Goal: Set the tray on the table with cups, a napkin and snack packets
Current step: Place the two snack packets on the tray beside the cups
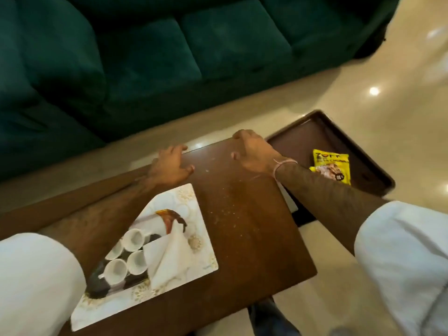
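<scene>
A white patterned tray (204,260) lies on the brown wooden table (249,229), near its left side. On it stand several white cups (134,238), mouths up, beside a folded white napkin (169,260). My left hand (171,164) rests on the table's far edge with its fingers curled over it. At the far right corner, my right hand (252,151) grips the same edge. A yellow snack packet (331,169) lies in a dark brown tray (303,132) lower down, right of the table. My left forearm hides part of the white tray.
A dark green sofa (145,57) stands beyond the table, across a strip of glossy cream floor (388,93). Crumbs are scattered over the table's middle. A dark shoe shows under the table's near edge.
</scene>
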`<state>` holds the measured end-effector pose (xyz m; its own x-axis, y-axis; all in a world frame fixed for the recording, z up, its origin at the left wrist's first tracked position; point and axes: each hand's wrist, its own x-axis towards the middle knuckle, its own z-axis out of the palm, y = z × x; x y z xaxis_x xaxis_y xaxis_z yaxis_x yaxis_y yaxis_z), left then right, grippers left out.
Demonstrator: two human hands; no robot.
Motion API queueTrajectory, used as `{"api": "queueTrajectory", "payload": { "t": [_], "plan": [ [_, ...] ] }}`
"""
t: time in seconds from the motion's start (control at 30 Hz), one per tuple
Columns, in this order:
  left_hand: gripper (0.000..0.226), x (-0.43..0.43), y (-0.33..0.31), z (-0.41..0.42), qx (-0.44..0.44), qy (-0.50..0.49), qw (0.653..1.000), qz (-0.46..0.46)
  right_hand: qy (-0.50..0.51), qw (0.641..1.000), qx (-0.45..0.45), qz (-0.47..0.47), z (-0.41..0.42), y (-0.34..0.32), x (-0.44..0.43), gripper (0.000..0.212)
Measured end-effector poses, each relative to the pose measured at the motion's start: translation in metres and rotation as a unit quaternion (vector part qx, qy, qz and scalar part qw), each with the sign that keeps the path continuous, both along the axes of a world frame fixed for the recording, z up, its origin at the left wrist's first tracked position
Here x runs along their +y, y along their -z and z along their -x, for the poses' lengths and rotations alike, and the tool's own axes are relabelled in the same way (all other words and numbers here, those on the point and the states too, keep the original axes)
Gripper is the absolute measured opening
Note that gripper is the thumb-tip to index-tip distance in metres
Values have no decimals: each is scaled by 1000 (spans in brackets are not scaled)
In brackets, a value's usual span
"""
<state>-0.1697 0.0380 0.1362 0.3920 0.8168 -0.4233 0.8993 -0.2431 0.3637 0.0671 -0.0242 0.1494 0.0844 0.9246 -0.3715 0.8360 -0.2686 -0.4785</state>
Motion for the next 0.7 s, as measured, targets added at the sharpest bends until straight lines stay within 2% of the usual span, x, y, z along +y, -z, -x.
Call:
{"api": "queueTrajectory", "payload": {
  "t": [0.2,0.4,0.57,0.63,0.7],
  "plan": [
    [60,-32,83,-150,-28,86,994,57,113,992,-20,48,-128,76,-62,50],
    [35,-64,139,-285,-125,115,984,56,273,961,-7,36,-225,131,-143,35],
    [23,-76,175,-376,-170,117,977,46,382,923,-2,47,-256,174,-188,42],
    [27,-77,186,-404,-155,88,982,60,412,911,-12,31,-255,188,-196,50],
    [42,-80,195,-426,-138,41,986,87,435,900,-31,11,-253,200,-201,61]
  ]
}}
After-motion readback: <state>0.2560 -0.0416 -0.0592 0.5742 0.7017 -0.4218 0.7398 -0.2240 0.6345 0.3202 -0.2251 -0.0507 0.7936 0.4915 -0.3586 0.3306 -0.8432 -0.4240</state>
